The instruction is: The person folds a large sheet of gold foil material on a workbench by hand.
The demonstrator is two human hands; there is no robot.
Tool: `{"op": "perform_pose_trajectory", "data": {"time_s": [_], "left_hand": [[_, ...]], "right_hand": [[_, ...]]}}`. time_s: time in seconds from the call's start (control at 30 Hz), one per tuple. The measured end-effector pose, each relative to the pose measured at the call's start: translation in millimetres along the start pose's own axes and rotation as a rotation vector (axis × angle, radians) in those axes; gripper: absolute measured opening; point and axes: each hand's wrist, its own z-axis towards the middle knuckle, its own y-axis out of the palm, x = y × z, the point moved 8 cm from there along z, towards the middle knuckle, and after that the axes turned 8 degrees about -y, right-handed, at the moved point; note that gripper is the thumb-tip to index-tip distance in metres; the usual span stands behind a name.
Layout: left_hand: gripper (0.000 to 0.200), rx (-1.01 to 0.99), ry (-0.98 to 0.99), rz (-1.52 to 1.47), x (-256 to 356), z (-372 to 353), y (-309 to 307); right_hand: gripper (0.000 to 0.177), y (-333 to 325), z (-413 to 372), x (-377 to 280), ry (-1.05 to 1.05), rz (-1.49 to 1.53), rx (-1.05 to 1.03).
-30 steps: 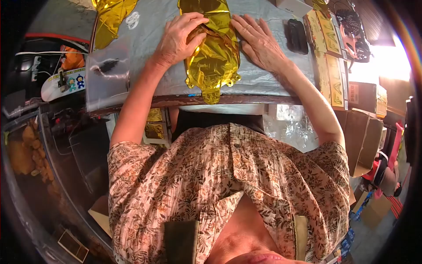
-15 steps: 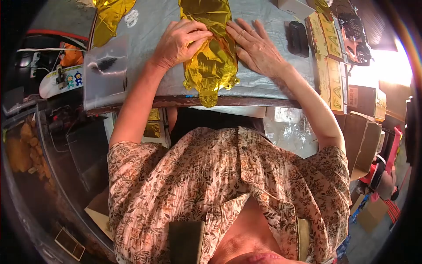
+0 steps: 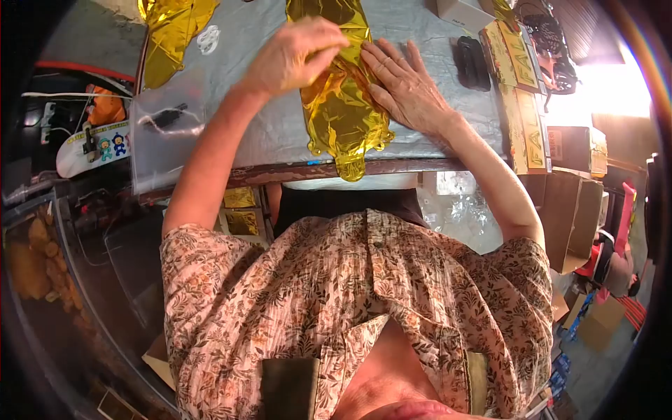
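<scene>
A shiny gold foil balloon [image 3: 343, 119], flat and wrinkled, lies lengthwise on the grey-covered table [image 3: 241, 140]. Its narrow tail end reaches over the front edge. My left hand [image 3: 290, 59] is over the foil's left side, fingers bent toward its middle and smeared by motion. On the other side, my right hand [image 3: 409, 87] lies flat with fingers stretched out, its fingertips at the foil's right edge.
More gold foil [image 3: 175, 35] lies at the table's left corner, near a small white coil [image 3: 208, 40] and a clear plastic bag [image 3: 164, 143]. A black case [image 3: 473, 64] and yellow printed boxes [image 3: 523, 98] line the right side. Cardboard boxes [image 3: 560, 217] stand beyond.
My left hand has lifted slightly and blurred, moving up over the foil. My right hand stays flat at the foil's edge. The whole view has shifted a little.
</scene>
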Motion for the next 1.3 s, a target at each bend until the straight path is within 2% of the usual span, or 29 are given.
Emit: {"op": "perform_pose_trajectory", "data": {"time_s": [0.07,0.13,0.17,0.23,0.47,0.53,0.63,0.77,0.9,0.97,1.03,1.1,1.13,1.3], "left_hand": [[0.019,-0.034,0.011,0.047,-20,29,-4],[0.038,-0.366,0.003,0.019,-40,54,17],[0.038,-0.364,0.005,0.014,-52,62,25],[0.022,-0.238,0.174,-0.009,-54,74,32],[0.022,-0.26,0.064,-0.108,-80,71,49],[0.022,-0.259,0.122,-0.112,-77,69,48],[0.023,-0.242,0.071,-0.118,-82,68,47],[0.024,-0.226,0.08,-0.105,-82,67,46],[0.022,-0.188,0.149,-0.059,-83,65,49],[0.023,-0.113,0.246,0.037,-82,62,53],[0.026,-0.133,0.238,0.007,-83,62,54],[0.026,-0.103,0.098,-0.114,-82,59,43],[0.025,-0.07,0.148,-0.082,-79,59,37],[0.023,-0.072,0.148,0.031,-74,56,31]], "right_hand": [[0.062,0,-1,-1,0.008,-0.016,-0.006],[0.06,-4,0,-3,0.005,0.004,0.0],[0.06,-5,0,-3,0.006,0.001,-0.005],[0.06,-7,-1,-2,0.008,-0.002,-0.018],[0.061,-8,-3,-7,0.015,-0.009,-0.047],[0.063,-8,-3,-14,-0.016,0.061,-0.032],[0.066,-8,-4,-25,-0.021,0.057,-0.09],[0.071,-10,-10,-34,-0.047,0.163,-0.062],[0.078,-13,-20,-48,-0.06,0.156,-0.149],[0.078,-13,-23,-47,-0.061,0.186,-0.159],[0.078,-14,-22,-46,-0.055,0.18,-0.157],[0.08,-14,-21,-46,-0.048,0.188,-0.157],[0.08,-15,-21,-46,-0.042,0.185,-0.151],[0.082,-16,-20,-45,-0.045,0.209,-0.141]]}}
